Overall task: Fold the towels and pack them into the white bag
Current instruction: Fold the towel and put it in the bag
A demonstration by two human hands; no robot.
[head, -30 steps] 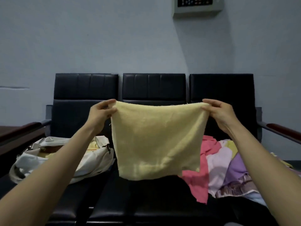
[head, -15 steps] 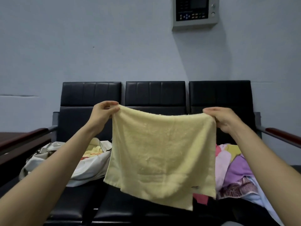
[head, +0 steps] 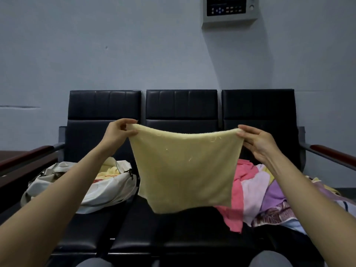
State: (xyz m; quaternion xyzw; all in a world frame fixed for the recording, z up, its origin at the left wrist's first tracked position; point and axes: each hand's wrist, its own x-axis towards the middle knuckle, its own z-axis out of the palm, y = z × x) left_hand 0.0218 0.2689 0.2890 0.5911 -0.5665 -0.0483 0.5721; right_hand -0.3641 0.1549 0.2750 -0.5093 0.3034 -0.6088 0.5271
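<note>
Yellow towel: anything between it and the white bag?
Nothing visible. The yellow towel hangs from the left hand and right hand over the middle seat; the white bag lies just left of it, mouth open.

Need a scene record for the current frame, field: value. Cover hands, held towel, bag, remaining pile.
left hand: pinches top left corner of the yellow towel
right hand: pinches its top right corner
yellow towel: held up, hanging spread between both hands, in front of the middle seat
white bag: open, on left seat of the black bench, yellow cloth inside
towel pile: loose, on right seat; pink, lilac, purple
task state: held towel not yet packed
</note>
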